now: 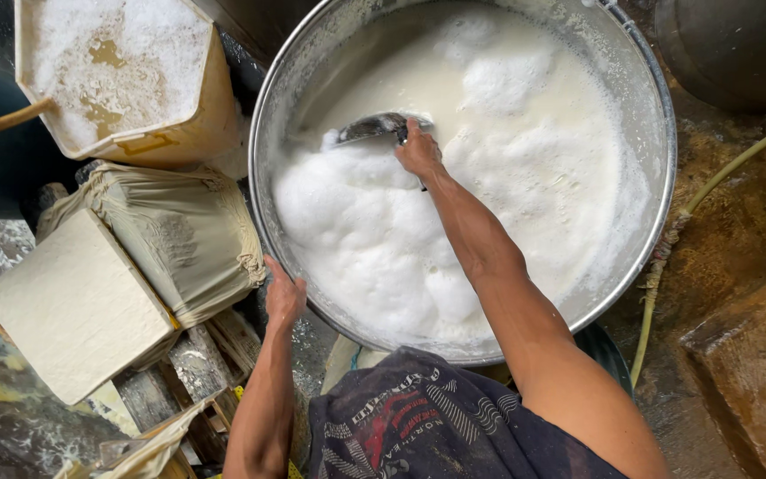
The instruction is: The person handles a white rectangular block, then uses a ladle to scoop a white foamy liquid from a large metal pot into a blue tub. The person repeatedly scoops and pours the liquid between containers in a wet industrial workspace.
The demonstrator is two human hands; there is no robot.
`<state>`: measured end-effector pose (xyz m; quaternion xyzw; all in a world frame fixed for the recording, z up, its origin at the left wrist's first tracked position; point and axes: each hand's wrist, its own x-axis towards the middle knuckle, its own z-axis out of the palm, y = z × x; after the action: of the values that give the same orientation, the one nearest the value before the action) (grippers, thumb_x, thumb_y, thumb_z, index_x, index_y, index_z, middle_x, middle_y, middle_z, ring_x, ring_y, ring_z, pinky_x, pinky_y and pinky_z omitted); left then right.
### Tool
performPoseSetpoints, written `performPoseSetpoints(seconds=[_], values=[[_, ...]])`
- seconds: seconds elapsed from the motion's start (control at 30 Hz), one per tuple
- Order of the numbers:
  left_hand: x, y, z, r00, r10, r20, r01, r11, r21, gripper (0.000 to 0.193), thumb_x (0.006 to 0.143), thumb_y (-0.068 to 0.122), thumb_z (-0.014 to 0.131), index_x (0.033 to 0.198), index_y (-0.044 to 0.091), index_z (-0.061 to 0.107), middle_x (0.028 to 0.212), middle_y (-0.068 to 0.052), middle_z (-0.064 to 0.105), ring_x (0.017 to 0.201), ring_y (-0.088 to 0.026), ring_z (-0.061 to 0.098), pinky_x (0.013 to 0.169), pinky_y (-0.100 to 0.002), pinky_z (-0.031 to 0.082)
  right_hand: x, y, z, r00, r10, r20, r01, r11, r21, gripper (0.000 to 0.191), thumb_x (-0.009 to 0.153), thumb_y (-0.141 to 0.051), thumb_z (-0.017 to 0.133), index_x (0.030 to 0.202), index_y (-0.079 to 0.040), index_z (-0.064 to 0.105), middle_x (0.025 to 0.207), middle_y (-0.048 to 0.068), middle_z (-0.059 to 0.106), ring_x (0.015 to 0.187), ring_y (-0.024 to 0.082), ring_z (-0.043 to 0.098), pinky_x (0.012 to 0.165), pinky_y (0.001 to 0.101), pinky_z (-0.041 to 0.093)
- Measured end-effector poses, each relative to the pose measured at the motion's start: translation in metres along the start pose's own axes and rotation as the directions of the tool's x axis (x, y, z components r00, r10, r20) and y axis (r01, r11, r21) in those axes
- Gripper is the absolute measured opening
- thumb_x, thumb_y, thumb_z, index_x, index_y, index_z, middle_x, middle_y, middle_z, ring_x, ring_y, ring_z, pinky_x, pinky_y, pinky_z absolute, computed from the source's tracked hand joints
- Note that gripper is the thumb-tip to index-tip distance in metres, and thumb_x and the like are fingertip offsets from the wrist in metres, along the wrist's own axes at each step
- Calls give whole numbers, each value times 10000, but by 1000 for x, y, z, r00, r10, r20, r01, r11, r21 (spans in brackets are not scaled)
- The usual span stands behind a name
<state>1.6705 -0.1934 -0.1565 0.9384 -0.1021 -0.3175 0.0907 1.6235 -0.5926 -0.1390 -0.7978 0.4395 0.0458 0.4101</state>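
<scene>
The right hand [418, 151] is closed around the handle of a dark metal scoop [372, 126]. The scoop's bowl lies to the left of that hand, at the surface of the white foamy liquid [454, 204], and is partly sunk in the froth. The liquid fills a large round steel basin [658, 177]; thick foam lies between the right hand and the person's body, and smoother liquid lies beyond the hand.

The left hand [284, 294] rests on the near-left rim of the basin, fingers loosely curled over the edge. It holds nothing else and appears to steady the vessel.

Left of the left hand stands a cloth-wrapped block [183, 235] with a pale square slab [73, 306] leaning against it. Beyond these sits a yellow plastic tub [166, 115] holding froth. A yellow hose [667, 266] runs over the wet floor to the right of the right arm.

Hazards, as a judgement:
- The foam stands close to the rim near the left hand. A fast sweep of the scoop could push it over the edge.
- A wet handle could slip in the grip.
- Pressing on the rim could tilt the basin.
</scene>
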Motion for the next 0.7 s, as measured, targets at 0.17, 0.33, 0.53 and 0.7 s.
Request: performPoseSetpoints(seconds=[0.17, 0.33, 0.53, 0.7], values=[[-3, 6, -6, 999, -13, 39, 15, 997, -70, 977, 966, 219, 584, 1629, 62, -117, 1169, -349, 666, 1058, -485, 676, 994, -547, 507, -45, 36, -12, 996, 66, -55, -71, 993, -91, 759, 857, -216, 674, 1543, -155, 356, 1186, 287, 675, 1125, 471, 653, 1035, 533, 494], [-8, 2, -13, 999, 32, 29, -29, 995, -92, 981, 959, 207, 599, 1618, 58, -111, 1173, -331, 667, 1055, -464, 678, 991, -528, 517, -89, 85, -25, 971, 159, -176, -168, 985, -39, 774, 844, -241, 717, 1535, -141, 383, 1212, 245, 682, 1133, 417, 659, 1033, 501, 501], [-6, -4, -14, 991, 52, 121, -26, 978, -208, 981, 952, 191, 554, 1628, 51, -142, 1184, -298, 681, 1016, -429, 731, 939, -500, 596, -150, 152, -45, 916, 82, -392, -100, 995, -24, 678, 842, -189, 723, 1452, -36, 470, 1215, 256, 672, 1119, 422, 661, 995, 491, 508], [3, -16, -9, 986, 165, 32, -155, 966, -208, 1023, 920, 205, 617, 1604, 21, -122, 1192, -349, 661, 1079, -475, 673, 1039, -506, 491, -204, 203, -56, 838, 397, -374, -303, 909, 287, 547, 839, -126, 683, 1356, -43, 523, 992, 203, 703, 663, 293, 690, 597, 422, 579]])
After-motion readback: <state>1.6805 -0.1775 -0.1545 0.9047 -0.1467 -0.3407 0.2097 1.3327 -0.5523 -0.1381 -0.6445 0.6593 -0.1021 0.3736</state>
